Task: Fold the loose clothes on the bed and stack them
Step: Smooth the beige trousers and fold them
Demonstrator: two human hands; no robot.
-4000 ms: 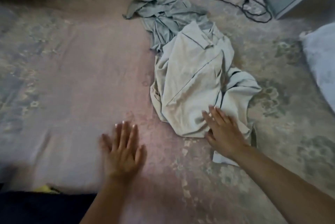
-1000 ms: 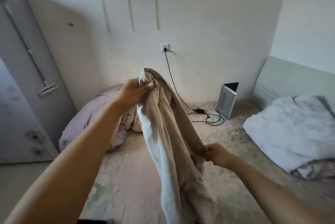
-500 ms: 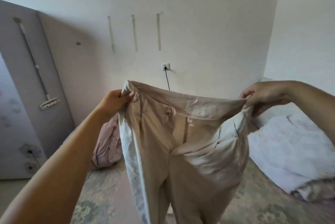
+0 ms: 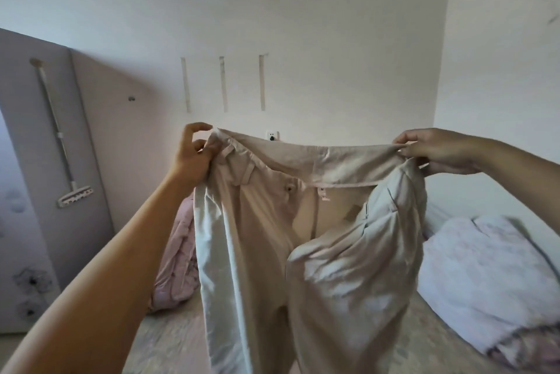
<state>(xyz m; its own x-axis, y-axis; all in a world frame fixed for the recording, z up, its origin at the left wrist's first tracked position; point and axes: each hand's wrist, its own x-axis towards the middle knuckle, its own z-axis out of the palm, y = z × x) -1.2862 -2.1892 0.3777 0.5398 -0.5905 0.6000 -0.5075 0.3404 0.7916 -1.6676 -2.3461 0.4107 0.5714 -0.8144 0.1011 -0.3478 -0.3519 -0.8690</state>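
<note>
Aloft, both hands (image 4: 194,152) pinch trousers (image 4: 272,237) waistband.

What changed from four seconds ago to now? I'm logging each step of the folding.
The beige trousers went from a heap on the bed up into the air. The left hand and right hand, flat on the bed before, now pinch the two ends of the waistband, spread wide. The trousers are unfolded as before; the white duvet lies unmoved.

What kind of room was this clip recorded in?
Most likely a home bedroom: a bed with a patterned sheet, a white duvet and a pink quilt bunched on it. Both hands hold beige trousers up by the waistband.
</note>
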